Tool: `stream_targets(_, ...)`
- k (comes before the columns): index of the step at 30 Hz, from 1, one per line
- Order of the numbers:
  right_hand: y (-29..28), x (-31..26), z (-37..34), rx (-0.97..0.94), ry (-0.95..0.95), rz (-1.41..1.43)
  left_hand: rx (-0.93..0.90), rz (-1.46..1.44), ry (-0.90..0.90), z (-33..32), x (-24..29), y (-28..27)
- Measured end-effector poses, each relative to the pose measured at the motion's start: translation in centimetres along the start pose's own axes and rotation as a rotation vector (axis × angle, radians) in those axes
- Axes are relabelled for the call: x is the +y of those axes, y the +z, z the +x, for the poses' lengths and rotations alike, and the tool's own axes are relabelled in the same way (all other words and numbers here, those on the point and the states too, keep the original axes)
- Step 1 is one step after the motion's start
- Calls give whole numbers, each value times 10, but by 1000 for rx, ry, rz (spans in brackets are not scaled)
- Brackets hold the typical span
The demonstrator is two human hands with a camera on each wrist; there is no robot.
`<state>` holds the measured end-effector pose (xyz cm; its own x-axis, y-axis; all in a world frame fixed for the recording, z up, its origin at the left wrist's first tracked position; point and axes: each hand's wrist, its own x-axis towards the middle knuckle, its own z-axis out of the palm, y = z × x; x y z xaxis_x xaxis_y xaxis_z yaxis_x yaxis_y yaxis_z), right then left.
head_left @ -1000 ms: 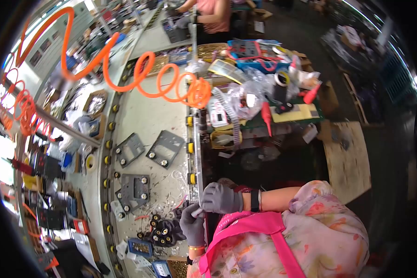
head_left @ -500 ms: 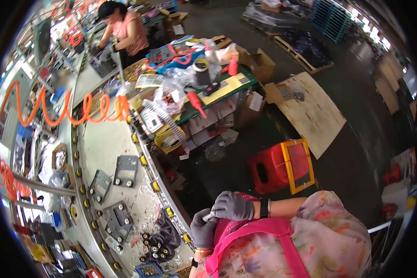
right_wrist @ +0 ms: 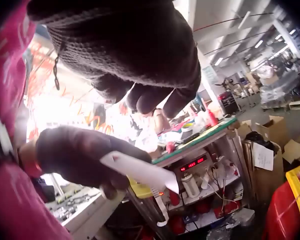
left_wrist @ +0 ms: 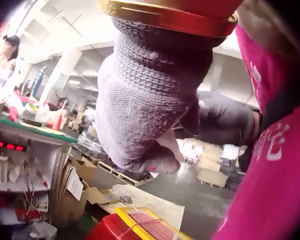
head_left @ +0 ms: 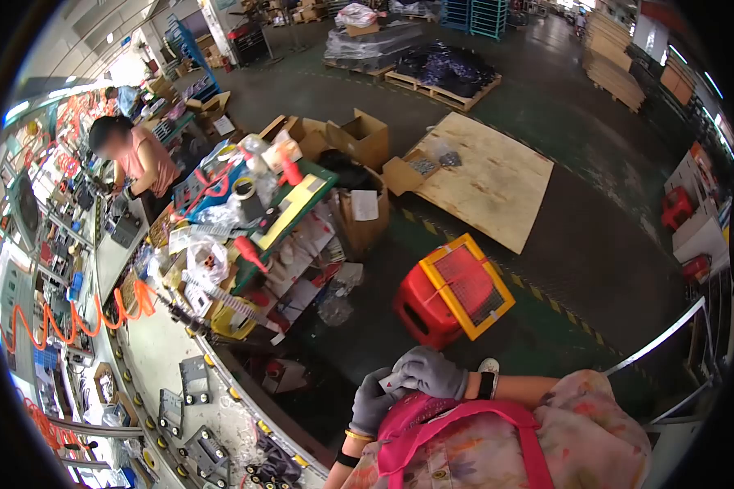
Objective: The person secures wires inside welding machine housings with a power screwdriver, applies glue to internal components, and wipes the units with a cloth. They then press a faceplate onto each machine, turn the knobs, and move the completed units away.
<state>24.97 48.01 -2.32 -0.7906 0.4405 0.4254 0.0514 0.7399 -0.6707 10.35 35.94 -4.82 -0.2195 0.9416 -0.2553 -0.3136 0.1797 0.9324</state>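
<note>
Both hands wear grey knitted gloves and meet in front of the chest. My left hand (head_left: 373,403) pinches a small flat white strip (head_left: 391,381) with a tiny red mark. In the right wrist view the strip (right_wrist: 140,171) juts out slightly curved from the left glove, its far end free. My right hand (head_left: 432,371) is close beside it, its back up and its fingers (right_wrist: 145,95) bent down above the strip. The right thumb is hidden, and I cannot tell whether it touches the strip.
A red stool (head_left: 424,306) with a yellow-framed mesh stands ahead. To the left runs a conveyor line (head_left: 151,346) carrying grey plates (head_left: 194,379) with small wheels. Beyond it is a cluttered green-topped bench (head_left: 306,200). A plywood sheet (head_left: 497,179) lies on the floor; another person (head_left: 143,163) works farther off.
The view has swung right, away from the conveyor toward the open floor and stool. The hands stay together at the chest, and more of the white strip shows between them.
</note>
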Motion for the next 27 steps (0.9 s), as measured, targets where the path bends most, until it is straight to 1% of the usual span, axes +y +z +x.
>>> stream_targets(3, -66, 8, -32, 77, 138, 314, -123, 979, 19, 23, 10, 68)
stream_targets(4, -88, 10, -42, 74, 123, 363, -135, 1154, -82, 35, -12, 93)
stream_targets(5, -106, 16, -56, 39, 116, 374, -436, 1479, -163, 47, -18, 122)
stream_targets(7, -136, 34, -93, -38, 78, 280, -289, 1172, 46, 55, -52, 173)
stream_targets(8, -151, 45, -112, -33, 116, 215, -269, 913, 173, 62, -81, 191)
stream_targets(10, -178, 61, -149, -8, 205, 94, -411, 1068, 79, 76, -119, 230)
stream_targets(11, -197, 65, -161, -11, 257, 47, -488, 1136, 43, 84, -129, 251)
stream_targets(12, -220, 66, -174, -23, 313, -8, -487, 1095, 1, 89, -136, 273)
stream_targets(14, -255, 73, -199, -69, 424, -91, -687, 961, 57, 108, -176, 301)
stream_targets(16, -292, 70, -207, 35, 535, -64, -895, 814, 370, 122, -137, 352)
stream_targets(18, -323, 73, -206, 164, 626, 22, -891, 890, 222, 132, -115, 387)
stream_targets(19, -331, 83, -211, 182, 615, -6, -886, 930, 144, 139, -107, 401)
stream_targets(21, -341, 107, -223, 212, 599, -60, -877, 1029, 191, 156, -86, 430)
stream_targets(22, -346, 121, -226, 309, 601, -17, -872, 1072, 209, 164, -73, 446)
stream_targets(24, -359, 149, -230, 496, 605, 66, -810, 1039, 152, 185, -65, 471)
stream_targets(25, -371, 163, -230, 548, 592, 29, -740, 1085, 34, 199, -64, 482)
stream_targets(26, -385, 177, -229, 600, 572, -11, -713, 879, 102, 212, -57, 490)
stream_targets(27, -400, 191, -227, 651, 546, -54, -690, 708, 170, 231, -61, 498)
